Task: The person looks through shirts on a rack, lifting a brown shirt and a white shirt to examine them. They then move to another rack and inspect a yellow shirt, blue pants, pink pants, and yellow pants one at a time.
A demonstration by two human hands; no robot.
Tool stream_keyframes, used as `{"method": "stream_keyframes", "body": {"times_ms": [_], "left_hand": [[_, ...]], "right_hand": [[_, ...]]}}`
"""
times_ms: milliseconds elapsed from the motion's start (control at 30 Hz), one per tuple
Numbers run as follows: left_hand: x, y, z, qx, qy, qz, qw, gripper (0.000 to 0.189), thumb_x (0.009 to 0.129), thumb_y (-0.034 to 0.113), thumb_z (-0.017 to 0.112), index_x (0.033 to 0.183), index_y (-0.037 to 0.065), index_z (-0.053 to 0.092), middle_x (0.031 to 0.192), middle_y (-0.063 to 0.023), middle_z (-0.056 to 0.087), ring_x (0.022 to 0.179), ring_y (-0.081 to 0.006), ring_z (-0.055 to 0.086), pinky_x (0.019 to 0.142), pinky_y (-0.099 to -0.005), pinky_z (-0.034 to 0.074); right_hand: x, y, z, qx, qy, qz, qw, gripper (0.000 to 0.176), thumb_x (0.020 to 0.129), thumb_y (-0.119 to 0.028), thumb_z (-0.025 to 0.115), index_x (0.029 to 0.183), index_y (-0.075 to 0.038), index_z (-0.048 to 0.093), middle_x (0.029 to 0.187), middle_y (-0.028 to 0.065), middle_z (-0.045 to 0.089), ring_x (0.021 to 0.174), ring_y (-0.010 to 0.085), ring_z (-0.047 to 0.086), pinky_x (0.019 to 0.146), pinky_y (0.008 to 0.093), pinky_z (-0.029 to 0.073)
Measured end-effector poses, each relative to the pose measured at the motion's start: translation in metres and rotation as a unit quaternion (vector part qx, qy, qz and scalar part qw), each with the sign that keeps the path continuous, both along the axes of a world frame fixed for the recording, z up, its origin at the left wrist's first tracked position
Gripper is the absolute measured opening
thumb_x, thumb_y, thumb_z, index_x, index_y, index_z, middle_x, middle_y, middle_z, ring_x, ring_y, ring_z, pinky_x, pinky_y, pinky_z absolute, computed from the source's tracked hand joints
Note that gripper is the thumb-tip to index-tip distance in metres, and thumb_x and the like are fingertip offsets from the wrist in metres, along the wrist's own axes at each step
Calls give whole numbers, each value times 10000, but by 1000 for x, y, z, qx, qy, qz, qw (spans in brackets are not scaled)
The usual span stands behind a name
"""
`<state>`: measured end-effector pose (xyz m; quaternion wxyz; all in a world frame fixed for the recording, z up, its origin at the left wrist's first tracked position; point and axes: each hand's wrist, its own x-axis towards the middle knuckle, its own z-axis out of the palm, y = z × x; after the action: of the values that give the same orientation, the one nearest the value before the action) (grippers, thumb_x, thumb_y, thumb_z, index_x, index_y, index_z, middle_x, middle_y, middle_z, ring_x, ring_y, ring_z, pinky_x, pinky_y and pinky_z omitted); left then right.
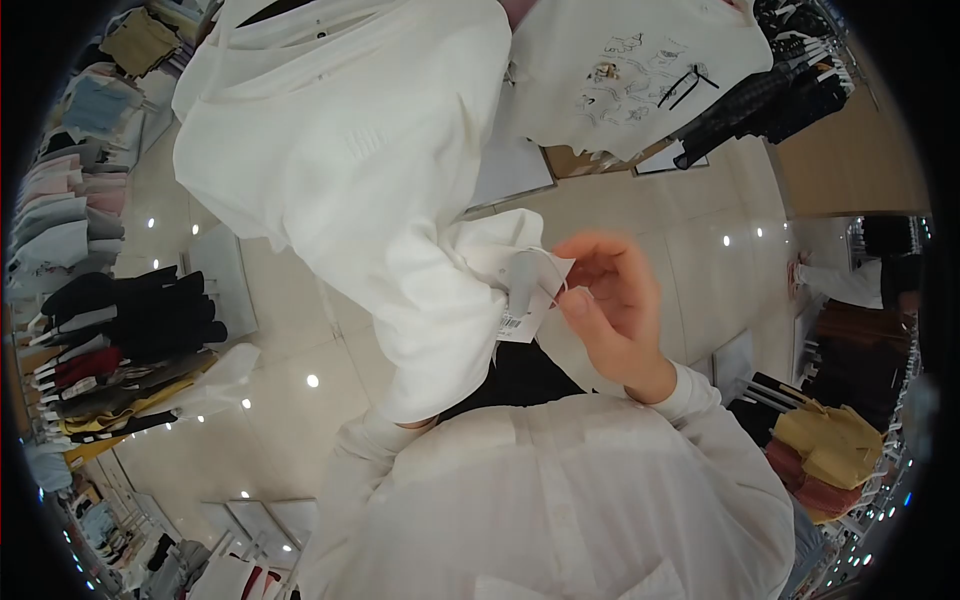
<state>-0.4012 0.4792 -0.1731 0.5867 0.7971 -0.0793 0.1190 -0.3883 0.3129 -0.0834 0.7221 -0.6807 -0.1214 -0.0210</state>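
Head view: right hand (622,312) pinches edge of 1 barcoded tag (516,326), against white garment (335,175). Left wrist (418,424) runs under garment; left hand hidden, grip cannot be told. Step in hand, seemingly: tag handling. Next move likely calls for steady pinch, print facing up.

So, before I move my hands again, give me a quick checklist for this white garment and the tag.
1. Right hand at the tag: ok, fingers are at its edge.
2. Left hand's grip: cannot tell, the white garment covers it.
3. Tag print legible: not ok, a barcode shows but the print is too small to read.
4. Fabric smooth beside the tag: not ok, it is bunched up.
5. Printed shirt clear of the right hand: ok, they are apart.
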Motion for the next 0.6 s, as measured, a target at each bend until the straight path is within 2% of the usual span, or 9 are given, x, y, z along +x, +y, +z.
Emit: {"method": "stream_keyframes", "body": {"times_ms": [233, 333, 400, 533, 600], "left_hand": [[-6, 16, -1, 49, 2, -6, 999, 390, 746, 98, 630, 1109, 41, 501, 1086, -86, 532, 969, -226, 530, 831, -301, 423], [-10, 18, -6, 57, 10, -15, 998, 389, 744, 97, 631, 1107, 41, 502, 1081, -85, 534, 964, -225, 531, 827, -300, 424], [-10, 19, -7, 58, 9, -16, 998, 388, 743, 96, 631, 1105, 40, 503, 1078, -85, 536, 961, -224, 532, 825, -299, 424], [-9, 22, -4, 64, 5, -13, 998, 387, 741, 95, 632, 1102, 40, 505, 1072, -84, 539, 954, -222, 534, 820, -298, 426], [-9, 23, -3, 67, 4, -12, 998, 386, 741, 94, 633, 1101, 40, 506, 1068, -83, 540, 951, -221, 535, 817, -297, 426]], "right_hand": [[1, 13, -6, -23, -43, -25, 998, 128, 788, -27, 570, 914, -11, 556, 795, 14, 558, 696, 80, 507, 608, 207, 411], [-3, 16, -4, 10, 9, -27, 1000, 62, 799, -31, 556, 854, -3, 555, 770, 9, 549, 677, 73, 498, 607, 206, 405], [-3, 16, -4, 53, 54, 9, 997, 44, 819, -38, 529, 840, 0, 539, 750, 2, 534, 668, 65, 485, 596, 204, 399], [1, 21, -1, 70, 37, 13, 997, 48, 839, -48, 499, 834, -6, 522, 724, -2, 518, 653, 61, 471, 582, 207, 395], [3, 22, -1, 142, 60, 2, 988, 52, 848, -57, 490, 845, -10, 512, 711, 5, 512, 632, 62, 461, 584, 200, 389]]}}
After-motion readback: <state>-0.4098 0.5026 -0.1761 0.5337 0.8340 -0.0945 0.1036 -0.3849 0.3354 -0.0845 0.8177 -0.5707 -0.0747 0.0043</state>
